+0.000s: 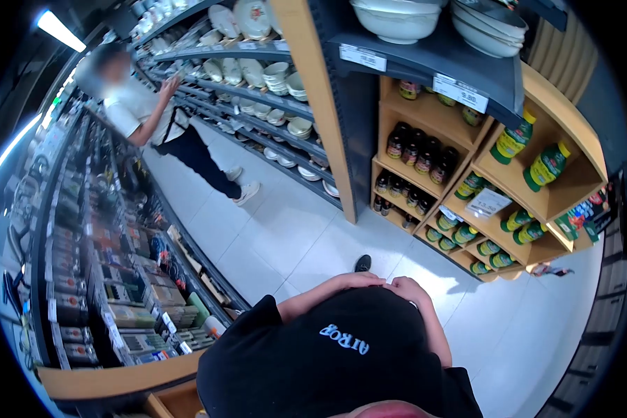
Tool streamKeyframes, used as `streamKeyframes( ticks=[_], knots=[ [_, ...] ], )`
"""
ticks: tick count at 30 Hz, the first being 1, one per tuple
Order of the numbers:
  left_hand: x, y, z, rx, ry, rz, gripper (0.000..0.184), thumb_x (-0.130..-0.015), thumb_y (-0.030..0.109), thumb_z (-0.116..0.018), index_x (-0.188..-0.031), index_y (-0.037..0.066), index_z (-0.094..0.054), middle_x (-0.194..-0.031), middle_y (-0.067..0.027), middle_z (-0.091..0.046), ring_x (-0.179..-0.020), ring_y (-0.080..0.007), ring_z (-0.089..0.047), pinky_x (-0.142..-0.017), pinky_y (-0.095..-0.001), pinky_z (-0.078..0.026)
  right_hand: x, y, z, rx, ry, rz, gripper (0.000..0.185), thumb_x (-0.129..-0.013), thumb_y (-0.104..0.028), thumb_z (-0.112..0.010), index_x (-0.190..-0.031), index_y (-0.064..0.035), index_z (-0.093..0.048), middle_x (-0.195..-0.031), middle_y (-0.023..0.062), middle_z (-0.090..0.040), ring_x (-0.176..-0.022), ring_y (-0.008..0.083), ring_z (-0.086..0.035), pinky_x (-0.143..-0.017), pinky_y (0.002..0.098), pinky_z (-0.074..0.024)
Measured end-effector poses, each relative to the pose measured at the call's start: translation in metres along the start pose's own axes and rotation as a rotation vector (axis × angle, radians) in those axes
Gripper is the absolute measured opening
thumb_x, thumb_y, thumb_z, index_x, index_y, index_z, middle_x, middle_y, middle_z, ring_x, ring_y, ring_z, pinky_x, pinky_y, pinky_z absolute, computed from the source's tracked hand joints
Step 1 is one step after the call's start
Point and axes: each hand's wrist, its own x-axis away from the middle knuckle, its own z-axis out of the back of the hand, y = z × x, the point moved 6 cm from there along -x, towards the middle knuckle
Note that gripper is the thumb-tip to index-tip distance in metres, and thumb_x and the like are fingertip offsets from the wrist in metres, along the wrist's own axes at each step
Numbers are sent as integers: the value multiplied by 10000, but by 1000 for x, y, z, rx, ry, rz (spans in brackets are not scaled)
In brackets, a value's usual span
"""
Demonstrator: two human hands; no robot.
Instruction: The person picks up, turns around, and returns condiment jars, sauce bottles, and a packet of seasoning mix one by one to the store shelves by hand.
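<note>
On my feed, packages [129, 306] line the left side, then a person [136, 111] stands. Low at centre is the black shirt [306, 369], my left hand [361, 280] and right hand [406, 288] close together at its front; I can't tell whether they pinch anything. Rightmost stand green bottles [547, 167].

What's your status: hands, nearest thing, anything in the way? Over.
Left hand and right hand close together at black shirt front; grip unclear. Another person stands ahead, to the left.
</note>
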Motion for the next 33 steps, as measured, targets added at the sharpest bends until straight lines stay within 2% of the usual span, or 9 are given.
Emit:
streamKeyframes(
  ticks=[10,14,15,16,17,19,24,28,33],
  knots=[
    [-72,-7,102,542,86,-4,431,-941,395,-448,-1212,71,-531,-1143,-85,-601,-975,-217,-605,-863,-352,-479,-12,130,6,-611,391,-219,427,-880,-398,-546,-728,-3,-603,-611,76,-632,-540,159,-605,-557,289,-488],
    [-85,-96,201,738,372,-10,594,-902,555,-427,-1266,88,-472,-1212,-61,-530,-1068,-243,-526,-901,-397,-430,29,284,-105,-603,666,-769,386,-856,-330,-514,-692,6,-611,-611,122,-641,-562,218,-632,-615,315,-510],
    [-68,-112,225,905,519,54,592,-862,620,-444,-1066,81,-578,-967,-46,-601,-825,-203,-563,-754,-361,-467,46,325,-159,-569,509,-882,387,-852,-336,-518,-667,-10,-612,-605,139,-638,-526,231,-621,-601,355,-518],
    [-67,-141,267,1212,80,-145,605,-800,698,-470,-769,103,-572,-647,-1,-529,-545,-147,-463,-541,-306,-425,72,358,-222,-540,415,-1120,418,-856,-388,-478,-743,-26,-654,-684,141,-670,-665,269,-666,-734,375,-524],
    [-20,-106,273,1277,698,-67,634,-755,751,-480,-589,139,-459,-478,50,-359,-410,-103,-321,-399,-256,-288,96,372,-276,-778,223,-1148,402,-860,-381,-492,-786,-18,-647,-740,154,-670,-629,261,-655,-692,397,-530],
    [51,-62,333,950,936,-243,676,-734,820,-403,-546,171,-389,-464,63,-308,-386,-86,-227,-370,-235,-166,164,304,-282,-1040,241,-1319,372,-870,-370,-506,-802,-23,-622,-701,104,-633,-543,232,-616,-560,429,-517],
    [191,103,411,55,1473,-898,739,-768,837,-109,-508,153,-213,-465,41,-218,-464,-85,-219,-431,-242,-131,225,267,-322,-1259,356,-1469,332,-860,-339,-515,-758,-31,-586,-615,81,-557,-460,216,-554,-470,382,-467],
    [168,139,419,114,1124,-1102,765,-710,873,-49,-539,138,-172,-480,28,-200,-439,-99,-177,-418,-253,-91,179,261,-270,-1225,370,-1308,387,-841,-392,-577,-653,-55,-547,-499,63,-502,-434,209,-542,-412,387,-443],
    [121,171,383,598,1263,-810,809,-598,927,16,-524,148,-188,-454,31,-220,-416,-89,-114,-415,-247,-36,88,277,-157,-869,605,-1021,456,-855,-407,-543,-627,-16,-602,-543,102,-587,-503,203,-597,-537,340,-496]
  ],
)
